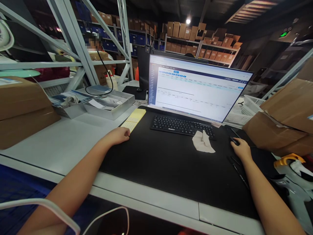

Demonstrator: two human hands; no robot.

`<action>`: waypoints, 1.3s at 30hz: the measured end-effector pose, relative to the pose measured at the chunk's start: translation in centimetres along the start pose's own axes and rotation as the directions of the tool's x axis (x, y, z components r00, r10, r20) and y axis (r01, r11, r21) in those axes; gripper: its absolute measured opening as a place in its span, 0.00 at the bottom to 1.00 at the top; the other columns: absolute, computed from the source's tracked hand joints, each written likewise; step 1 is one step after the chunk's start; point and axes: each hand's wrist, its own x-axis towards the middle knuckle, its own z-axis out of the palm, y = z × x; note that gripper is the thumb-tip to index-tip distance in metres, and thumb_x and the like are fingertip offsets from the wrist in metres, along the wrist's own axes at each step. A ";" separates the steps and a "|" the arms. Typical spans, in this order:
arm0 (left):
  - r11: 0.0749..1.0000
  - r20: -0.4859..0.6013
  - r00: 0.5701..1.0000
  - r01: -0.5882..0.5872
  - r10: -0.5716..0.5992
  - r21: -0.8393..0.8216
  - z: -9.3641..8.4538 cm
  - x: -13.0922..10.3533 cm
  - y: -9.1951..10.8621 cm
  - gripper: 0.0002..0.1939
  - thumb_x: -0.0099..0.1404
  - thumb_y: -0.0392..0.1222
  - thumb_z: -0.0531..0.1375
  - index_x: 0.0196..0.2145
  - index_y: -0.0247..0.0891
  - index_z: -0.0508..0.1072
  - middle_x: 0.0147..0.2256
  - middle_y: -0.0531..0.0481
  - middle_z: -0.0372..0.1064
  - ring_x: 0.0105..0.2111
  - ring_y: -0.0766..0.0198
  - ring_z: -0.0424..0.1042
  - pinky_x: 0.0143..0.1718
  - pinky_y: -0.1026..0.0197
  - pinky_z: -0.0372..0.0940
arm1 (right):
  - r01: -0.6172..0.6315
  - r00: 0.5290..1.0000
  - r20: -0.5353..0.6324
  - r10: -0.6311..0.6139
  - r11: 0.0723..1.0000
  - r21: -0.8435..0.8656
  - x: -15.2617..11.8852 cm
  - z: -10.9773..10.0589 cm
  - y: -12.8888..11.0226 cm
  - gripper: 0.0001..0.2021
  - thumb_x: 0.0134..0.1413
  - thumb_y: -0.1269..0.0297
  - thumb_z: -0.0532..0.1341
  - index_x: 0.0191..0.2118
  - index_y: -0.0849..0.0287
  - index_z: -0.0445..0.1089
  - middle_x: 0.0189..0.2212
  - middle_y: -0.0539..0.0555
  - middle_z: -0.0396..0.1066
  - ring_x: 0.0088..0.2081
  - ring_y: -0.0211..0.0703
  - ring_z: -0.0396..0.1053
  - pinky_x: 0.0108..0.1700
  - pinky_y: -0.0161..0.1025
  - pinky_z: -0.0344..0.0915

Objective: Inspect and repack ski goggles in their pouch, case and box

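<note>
My right hand [241,149] is wrapped over a black computer mouse [234,141] on the right of the dark desk mat [168,163]. Curled into a loose fist, my left hand [119,135] rests on the mat's left side, with nothing visible in it. It lies against the near end of a stack of yellow printed slips [134,118]. A black keyboard [176,125] sits between my hands, below a lit monitor [195,88] showing a page with table rows. A crumpled white tissue [203,142] overlaps the keyboard's near right edge.
Cardboard boxes [281,130] stand at right, beside a grey and yellow handheld device [293,179]. A pen [238,173] lies by my right forearm. Grey open boxes [114,109] hold papers at left. White cables [44,202] cross the front. A person [94,42] is behind the rack.
</note>
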 end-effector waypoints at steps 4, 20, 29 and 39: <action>0.999 -0.005 1.000 0.002 -0.003 -0.033 0.0 0.0 -0.1 0.10 0.53 0.43 0.62 0.34 0.44 0.78 0.37 0.47 0.84 0.38 0.52 0.82 0.39 0.57 0.66 | -0.002 1.000 0.006 0.002 1.000 0.003 0.0 0.0 0.1 0.22 0.51 0.50 0.63 0.45 0.58 0.84 0.53 0.68 0.81 0.62 0.70 0.74 0.70 0.64 0.68; 0.999 0.010 1.000 -0.012 0.012 -0.048 0.1 0.1 -0.3 0.12 0.52 0.44 0.60 0.36 0.43 0.78 0.37 0.46 0.83 0.39 0.51 0.81 0.40 0.57 0.67 | -0.014 1.000 0.011 0.014 1.000 0.004 0.0 -0.1 -0.1 0.23 0.51 0.51 0.63 0.46 0.60 0.84 0.53 0.69 0.81 0.62 0.70 0.74 0.70 0.64 0.68; 0.998 0.013 0.999 -0.028 0.029 -0.064 0.1 -0.1 -0.3 0.10 0.53 0.44 0.60 0.34 0.43 0.76 0.36 0.47 0.83 0.39 0.52 0.81 0.40 0.57 0.67 | -0.013 1.000 0.009 0.013 1.000 -0.008 0.0 0.1 0.0 0.23 0.51 0.50 0.62 0.45 0.60 0.84 0.53 0.70 0.81 0.63 0.70 0.74 0.71 0.64 0.67; 0.997 0.017 0.999 -0.028 0.029 -0.067 0.4 0.2 -0.5 0.11 0.54 0.45 0.59 0.35 0.43 0.77 0.37 0.47 0.83 0.39 0.53 0.82 0.40 0.58 0.68 | -0.020 1.000 0.015 0.020 1.000 -0.010 -0.3 -0.2 -0.4 0.23 0.53 0.50 0.62 0.47 0.60 0.83 0.54 0.70 0.80 0.62 0.70 0.74 0.69 0.64 0.69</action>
